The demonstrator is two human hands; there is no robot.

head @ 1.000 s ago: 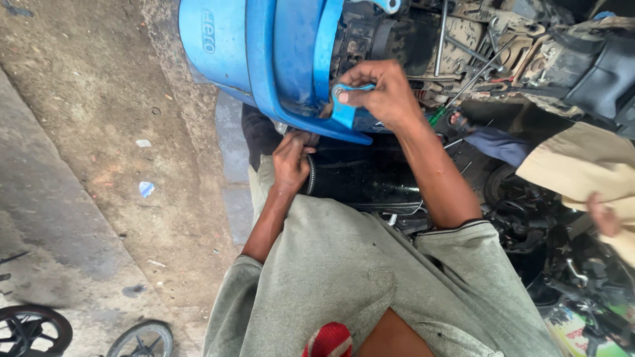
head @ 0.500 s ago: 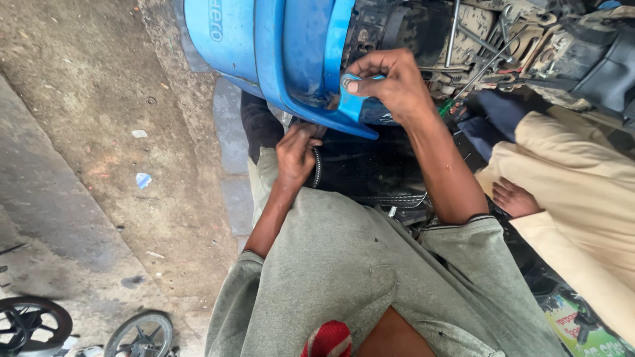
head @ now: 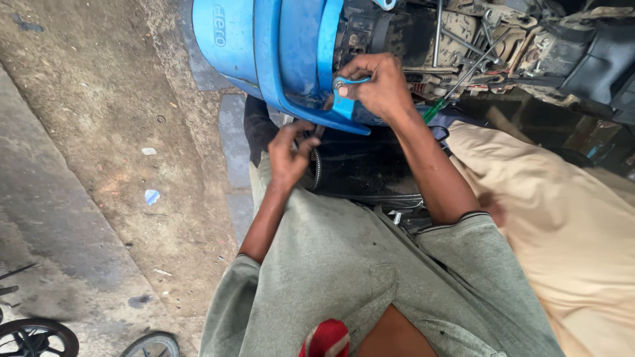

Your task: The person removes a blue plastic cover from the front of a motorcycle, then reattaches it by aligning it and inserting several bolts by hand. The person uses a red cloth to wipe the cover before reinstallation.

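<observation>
A blue plastic scooter body panel [head: 278, 49] hangs over the stripped scooter frame at the top of the head view. My right hand [head: 374, 86] pinches a small blue tab with a metal fastener [head: 342, 89] at the panel's lower edge. My left hand [head: 290, 153] is curled just below the panel's bottom rim, fingers touching it near a black ribbed hose [head: 317, 168]. What the left fingers hold is hidden. Both forearms reach out from my grey shirt [head: 344, 271].
Exposed engine parts and metal rods [head: 476, 39] lie to the right, with a green-handled screwdriver [head: 433, 110]. Another person's beige-clothed leg [head: 562, 218] fills the right side. Dirty concrete ground [head: 99, 132] with scraps lies left; small wheels [head: 36, 337] sit at bottom left.
The view has shifted, so the panel and hands sit higher and closer. The other person's beige leg has moved in on the right. My right hand stays on the blue tab.
</observation>
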